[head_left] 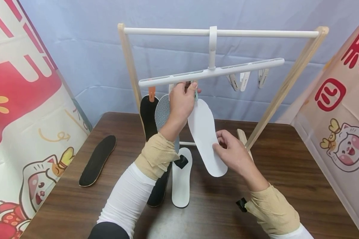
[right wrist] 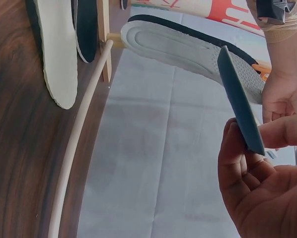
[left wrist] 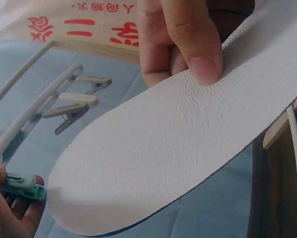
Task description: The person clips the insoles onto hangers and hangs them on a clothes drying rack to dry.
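Note:
A white insole [head_left: 204,132] hangs tilted below the white clip hanger [head_left: 227,70]. My right hand [head_left: 221,142] pinches the insole's lower edge, with the thumb [left wrist: 193,44] on its white face. My left hand [head_left: 191,88] is raised to the hanger and pinches a teal clip [left wrist: 22,187] at the insole's top end. In the right wrist view the insole [right wrist: 238,99] shows edge-on, dark blue underneath, between my right fingers [right wrist: 248,168]. A grey insole [head_left: 162,111] and a black insole [head_left: 147,114] hang beside it, the black one from an orange clip [head_left: 151,94].
The hanger hooks over the white rod [head_left: 257,33] of a wooden rack [head_left: 282,89] on a dark wooden table [head_left: 287,186]. Spare clips [head_left: 242,80] hang at the hanger's right. On the table lie a white insole [head_left: 180,182] and two black insoles [head_left: 97,161] [head_left: 159,191]. Printed banners stand at both sides.

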The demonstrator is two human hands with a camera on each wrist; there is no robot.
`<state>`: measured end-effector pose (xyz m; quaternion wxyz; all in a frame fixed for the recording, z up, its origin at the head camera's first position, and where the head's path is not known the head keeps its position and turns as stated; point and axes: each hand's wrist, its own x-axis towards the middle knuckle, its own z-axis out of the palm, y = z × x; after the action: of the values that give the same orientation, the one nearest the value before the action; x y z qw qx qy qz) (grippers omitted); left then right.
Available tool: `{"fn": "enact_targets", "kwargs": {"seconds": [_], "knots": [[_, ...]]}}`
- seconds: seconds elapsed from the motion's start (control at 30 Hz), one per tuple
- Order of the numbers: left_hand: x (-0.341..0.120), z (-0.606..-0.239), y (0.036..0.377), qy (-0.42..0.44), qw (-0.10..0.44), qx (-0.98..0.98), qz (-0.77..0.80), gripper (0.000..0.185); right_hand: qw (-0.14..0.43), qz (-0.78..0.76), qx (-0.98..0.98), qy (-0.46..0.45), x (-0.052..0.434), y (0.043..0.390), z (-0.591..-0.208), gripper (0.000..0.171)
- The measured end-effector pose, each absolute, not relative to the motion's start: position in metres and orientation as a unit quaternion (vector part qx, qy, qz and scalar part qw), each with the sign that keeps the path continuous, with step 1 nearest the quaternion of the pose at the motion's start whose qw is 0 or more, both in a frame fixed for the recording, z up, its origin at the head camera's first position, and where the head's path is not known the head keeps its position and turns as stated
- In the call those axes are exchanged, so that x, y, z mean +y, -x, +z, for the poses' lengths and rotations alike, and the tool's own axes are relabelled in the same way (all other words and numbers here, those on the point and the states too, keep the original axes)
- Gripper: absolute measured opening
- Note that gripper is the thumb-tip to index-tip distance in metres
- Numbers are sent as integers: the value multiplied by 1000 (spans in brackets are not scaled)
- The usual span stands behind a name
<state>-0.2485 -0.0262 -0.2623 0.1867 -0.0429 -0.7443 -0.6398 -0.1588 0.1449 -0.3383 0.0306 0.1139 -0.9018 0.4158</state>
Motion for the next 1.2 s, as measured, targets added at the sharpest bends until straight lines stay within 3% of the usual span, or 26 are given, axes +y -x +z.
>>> {"fn": "enact_targets", "kwargs": {"seconds": [1.2], "knots": [[-26,-263,251,42,196,-743,-639,25,24,431,-894,-121,144,160,-337,21]]}}
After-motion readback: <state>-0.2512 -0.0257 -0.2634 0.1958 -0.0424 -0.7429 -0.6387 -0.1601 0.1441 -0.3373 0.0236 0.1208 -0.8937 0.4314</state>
